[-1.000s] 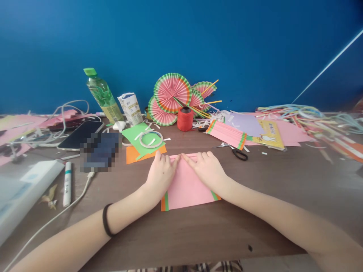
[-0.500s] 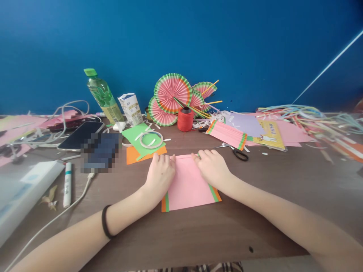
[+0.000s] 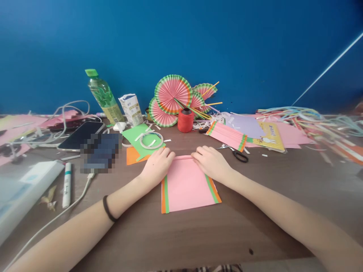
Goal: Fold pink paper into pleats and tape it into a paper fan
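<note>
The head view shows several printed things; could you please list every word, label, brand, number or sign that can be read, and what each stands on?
No text reads clearly.
White marker: lettering, too small and blurred.
White carton: characters, too small.
Yellow packet: characters, too blurred.
Green bottle: label print, too small.
White package at far left: blue marks, too blurred.
</note>
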`<state>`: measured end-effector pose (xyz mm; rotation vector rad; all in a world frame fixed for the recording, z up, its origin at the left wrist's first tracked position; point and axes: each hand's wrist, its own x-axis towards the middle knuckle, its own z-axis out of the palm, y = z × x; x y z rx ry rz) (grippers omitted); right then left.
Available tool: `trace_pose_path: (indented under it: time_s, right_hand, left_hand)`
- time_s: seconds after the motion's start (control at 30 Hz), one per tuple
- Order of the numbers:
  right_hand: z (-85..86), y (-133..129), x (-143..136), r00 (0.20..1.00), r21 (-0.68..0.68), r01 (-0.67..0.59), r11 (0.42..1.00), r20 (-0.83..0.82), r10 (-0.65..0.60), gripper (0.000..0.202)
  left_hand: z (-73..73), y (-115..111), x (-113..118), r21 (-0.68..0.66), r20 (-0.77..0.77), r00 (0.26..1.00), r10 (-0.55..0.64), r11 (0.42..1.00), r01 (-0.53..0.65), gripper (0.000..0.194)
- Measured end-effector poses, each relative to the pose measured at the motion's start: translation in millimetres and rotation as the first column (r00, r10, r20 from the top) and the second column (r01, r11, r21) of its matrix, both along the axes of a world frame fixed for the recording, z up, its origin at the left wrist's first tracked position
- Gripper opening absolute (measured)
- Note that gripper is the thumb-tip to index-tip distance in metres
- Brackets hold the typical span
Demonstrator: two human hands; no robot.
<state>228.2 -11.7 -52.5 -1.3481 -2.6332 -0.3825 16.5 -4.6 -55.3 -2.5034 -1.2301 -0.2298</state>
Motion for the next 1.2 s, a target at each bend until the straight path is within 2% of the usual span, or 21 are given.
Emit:
trace_pose_path:
  time_s: [0.13,0.33,0.43,0.57,0.67,0.83,0.93,1.07,1.2]
  right_hand:
    - [-4.6,9,5,0.99,-0.025,-0.025,0.999,-0.138,0.021,0.031]
    - [-7.2,17,12,0.908,-0.176,-0.108,0.979,-0.419,0.025,0.022]
    - [-7.4,18,13,0.847,-0.219,-0.188,0.958,-0.529,0.046,0.02]
    - [-7.2,17,13,0.761,-0.223,-0.258,0.94,-0.647,0.055,0.024]
    - [-6.5,18,12,0.728,-0.249,-0.26,0.933,-0.686,0.02,0.023]
    - [-3.2,20,12,0.713,-0.316,-0.264,0.911,-0.7,-0.036,0.018]
    - [0.6,21,14,0.719,-0.371,-0.281,0.885,-0.692,-0.062,0.017]
    - [7.3,23,18,0.731,-0.426,-0.285,0.858,-0.676,-0.093,0.016]
    - [13.9,25,22,0.754,-0.394,-0.231,0.89,-0.651,-0.092,0.013]
  left_hand:
    - [-2.3,6,-4,-0.011,0.097,0.993,-0.07,0.997,0.071,0.023]
    - [-0.4,11,-7,0.013,0.208,0.97,-0.127,0.992,0.127,0.019]
    - [1.7,12,-7,-0.071,0.32,0.94,-0.118,0.986,0.148,0.019]
    - [8.2,9,-6,-0.238,0.42,0.907,-0.029,0.961,0.141,0.018]
    - [13.0,7,-6,-0.272,0.471,0.882,-0.011,0.95,0.157,0.017]
    - [13.6,12,-9,-0.236,0.52,0.853,-0.04,0.953,0.189,0.025]
    - [13.8,18,-13,-0.257,0.503,0.862,-0.062,0.942,0.218,0.029]
    - [18.5,24,-21,-0.37,0.455,0.889,-0.042,0.9,0.232,0.029]
    - [27.0,28,-27,-0.454,0.37,0.928,-0.031,0.866,0.21,0.031]
